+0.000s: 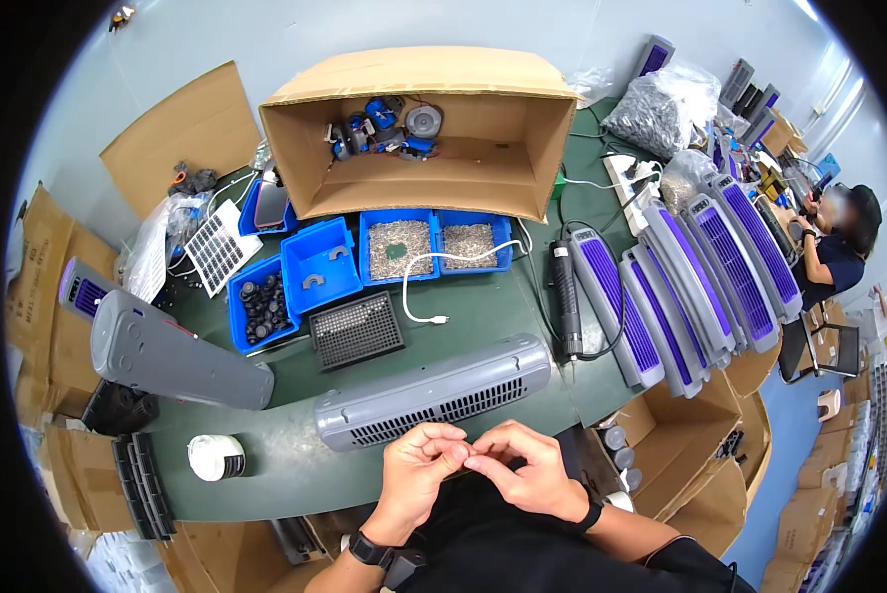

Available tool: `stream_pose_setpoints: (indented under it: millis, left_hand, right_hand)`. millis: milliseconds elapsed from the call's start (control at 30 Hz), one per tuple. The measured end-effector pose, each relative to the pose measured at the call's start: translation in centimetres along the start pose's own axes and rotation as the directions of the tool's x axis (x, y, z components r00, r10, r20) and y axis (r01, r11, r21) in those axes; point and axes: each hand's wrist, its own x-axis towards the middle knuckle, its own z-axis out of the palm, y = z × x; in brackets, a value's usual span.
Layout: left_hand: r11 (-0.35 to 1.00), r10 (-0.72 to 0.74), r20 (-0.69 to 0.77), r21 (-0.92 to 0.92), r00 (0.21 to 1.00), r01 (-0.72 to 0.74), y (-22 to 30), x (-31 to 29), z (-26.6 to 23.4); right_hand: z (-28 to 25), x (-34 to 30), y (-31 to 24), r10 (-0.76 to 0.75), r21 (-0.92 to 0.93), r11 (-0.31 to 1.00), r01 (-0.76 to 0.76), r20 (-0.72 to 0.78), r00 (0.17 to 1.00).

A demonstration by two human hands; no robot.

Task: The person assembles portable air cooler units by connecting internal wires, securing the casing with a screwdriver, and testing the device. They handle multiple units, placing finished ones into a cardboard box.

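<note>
Holding bare left hand (pixel 419 476) and right hand (pixel 534 476) pinched fingertip to fingertip just before long grey plastic slotted housing (pixel 414 397) on dark-green tabletop (pixel 503 311), likely steadying something tiny; cannot tell what, if anything. Note blue rectangular plastic bins (pixel 475 269) of small pieces (pixel 471 237) behind housing, presumably for easy reach.

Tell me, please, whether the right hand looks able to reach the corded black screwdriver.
Probably yes: nothing visible blocks the way from the right hand to the screwdriver, though a cord loops beside it.
</note>
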Motion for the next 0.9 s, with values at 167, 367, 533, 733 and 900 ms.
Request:
stream_pose_setpoints:
  millis: [167, 367, 533, 733, 900]
  left_hand:
    - [0.989, 0.104, -0.031, 0.111, 0.994, -0.100, 0.3, -0.4, -0.1]
    - [0.994, 0.048, -0.074, 0.099, 0.996, -0.041, 0.4, -0.6, -0.7]
    - [1.000, -0.006, -0.101, 0.005, 0.995, 0.006, -0.6, -0.8, -1.9]
    - [0.997, -0.041, -0.133, -0.070, 0.990, 0.032, -0.4, -1.3, -2.7]
    - [0.999, -0.016, -0.145, -0.045, 0.989, 0.010, -0.2, -2.4, -4.0]
  right_hand:
    - [0.7, 0.1, -0.1, -0.051, -0.009, 0.999, 0.051, -0.003, 0.999]
    - [1.6, 0.3, 1.0, -0.247, -0.149, 0.959, 0.241, -0.023, 0.969]
    - [2.4, 0.5, 0.6, -0.133, -0.064, 0.989, 0.132, -0.014, 0.991]
    - [2.8, 2.5, 1.0, -0.229, -0.147, 0.964, 0.222, -0.039, 0.973]
    - [3.9, 3.6, 3.0, -0.414, -0.416, 0.833, 0.364, -0.033, 0.910]
